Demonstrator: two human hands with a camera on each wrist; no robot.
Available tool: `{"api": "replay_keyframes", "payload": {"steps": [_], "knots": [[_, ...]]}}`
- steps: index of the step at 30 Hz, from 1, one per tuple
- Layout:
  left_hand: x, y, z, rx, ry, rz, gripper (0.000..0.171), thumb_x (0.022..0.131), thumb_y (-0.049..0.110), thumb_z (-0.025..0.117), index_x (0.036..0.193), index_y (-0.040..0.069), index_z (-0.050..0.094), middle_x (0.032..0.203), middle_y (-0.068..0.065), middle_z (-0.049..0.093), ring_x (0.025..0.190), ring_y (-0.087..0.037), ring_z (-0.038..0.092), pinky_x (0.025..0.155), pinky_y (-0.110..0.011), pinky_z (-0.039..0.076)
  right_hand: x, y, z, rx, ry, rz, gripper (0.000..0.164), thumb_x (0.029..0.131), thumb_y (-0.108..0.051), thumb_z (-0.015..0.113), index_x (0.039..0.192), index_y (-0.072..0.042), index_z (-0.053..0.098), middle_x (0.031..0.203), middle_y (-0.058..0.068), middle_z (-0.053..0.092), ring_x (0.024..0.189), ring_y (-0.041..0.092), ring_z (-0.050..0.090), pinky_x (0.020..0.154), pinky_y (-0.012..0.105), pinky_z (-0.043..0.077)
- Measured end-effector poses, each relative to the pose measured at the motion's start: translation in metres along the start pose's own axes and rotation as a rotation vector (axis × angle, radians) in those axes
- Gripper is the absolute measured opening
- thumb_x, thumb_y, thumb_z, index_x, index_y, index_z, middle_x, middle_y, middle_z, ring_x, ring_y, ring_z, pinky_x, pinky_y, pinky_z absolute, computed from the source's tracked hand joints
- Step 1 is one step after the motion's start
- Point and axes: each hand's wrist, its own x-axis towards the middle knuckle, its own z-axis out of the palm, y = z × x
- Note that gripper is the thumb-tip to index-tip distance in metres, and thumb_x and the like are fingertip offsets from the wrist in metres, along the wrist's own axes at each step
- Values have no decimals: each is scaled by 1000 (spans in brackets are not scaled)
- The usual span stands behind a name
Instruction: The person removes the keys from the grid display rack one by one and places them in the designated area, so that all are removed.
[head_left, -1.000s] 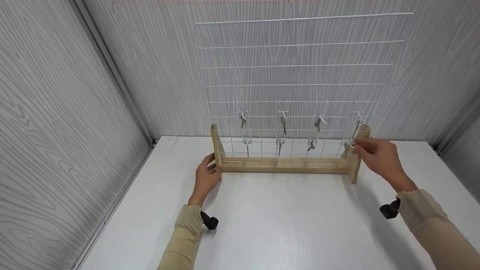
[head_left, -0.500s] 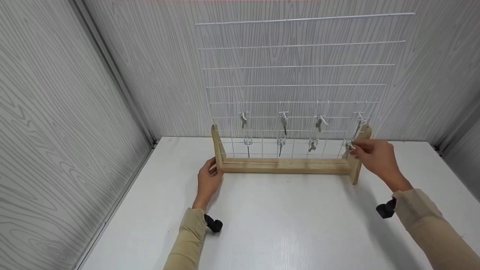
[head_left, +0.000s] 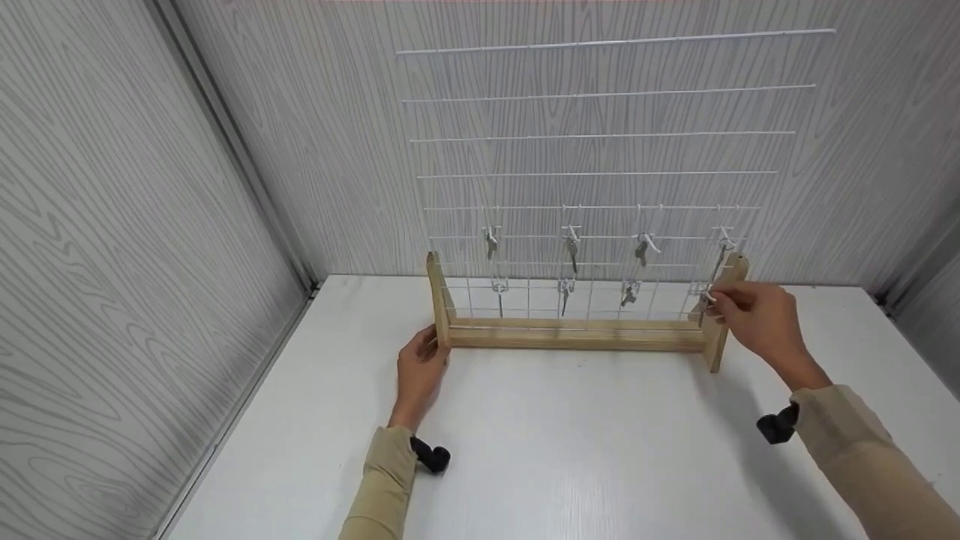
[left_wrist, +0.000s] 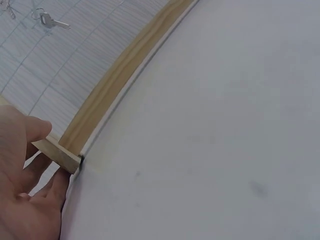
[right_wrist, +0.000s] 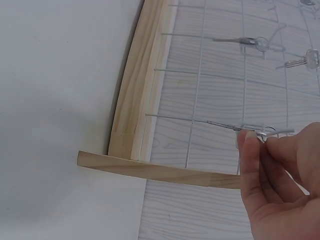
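Note:
A white wire grid rack (head_left: 600, 173) stands upright in a wooden base (head_left: 577, 339). At its lower left, my left hand (head_left: 420, 375) grips the wooden end piece (head_left: 440, 300), with thumb and fingers on opposite sides of the wood in the left wrist view. Over by the right end piece (head_left: 729, 300), my right hand (head_left: 761, 319) pinches a key (right_wrist: 222, 125) by its head or ring at a white hook (right_wrist: 287, 131); the fingertips partly hide it. Several other keys (head_left: 574, 259) hang from hooks in two rows.
The rack rests on a white tabletop (head_left: 585, 442), close to a wood-grain back panel (head_left: 360, 150). Another such panel (head_left: 97, 262) borders the table on the left. Black wrist cameras (head_left: 431, 455) jut out below both sleeves.
My left hand has slid a little lower along the left end piece. The right hand stays at the lower right hook, its fingers shifting slightly on the key. The head view has moved slightly.

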Motion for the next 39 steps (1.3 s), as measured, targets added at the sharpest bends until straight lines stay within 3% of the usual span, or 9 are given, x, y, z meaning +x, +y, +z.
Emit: {"api": "replay_keyframes", "payload": {"steps": [6, 11, 20, 27, 39], "knots": [[1, -7, -4, 11, 15, -5, 44, 104, 15, 71, 146, 7, 64, 145, -17, 66, 134, -32, 65, 104, -39, 61, -5, 0, -1, -2, 22, -37, 19, 104, -7, 70, 115, 5, 78, 101, 27, 79, 75, -14, 66, 64, 5, 55], [1, -9, -9, -9, 23, -1, 41, 102, 14, 74, 142, 4, 68, 138, -18, 70, 127, -31, 70, 97, -34, 64, -8, -3, -2, 3, 20, -10, 19, 105, -9, 69, 115, 4, 79, 104, 26, 79, 77, -15, 66, 66, 6, 56], [1, -9, -10, -33, 19, 4, 41, 103, 12, 73, 142, 2, 67, 141, -23, 68, 129, -36, 68, 102, -37, 63, -17, -5, -9, 47, 26, 13, 21, 105, -13, 70, 115, 4, 78, 105, 27, 79, 80, -10, 70, 70, 10, 60], [1, -8, -7, -38, 15, 24, 40, 103, 10, 73, 141, 3, 68, 139, -20, 69, 127, -32, 70, 95, -28, 64, -22, -7, -13, 50, 32, 40, 25, 106, -18, 68, 116, 3, 78, 108, 28, 78, 83, -9, 71, 71, 10, 60], [-1, -6, -7, -40, 12, -1, 40, 103, 12, 73, 142, 4, 67, 140, -19, 69, 127, -29, 70, 97, -29, 63, -35, -14, -13, 49, 11, 58, 29, 109, -21, 65, 122, 2, 74, 113, 25, 76, 86, -11, 64, 72, 8, 58]]}}
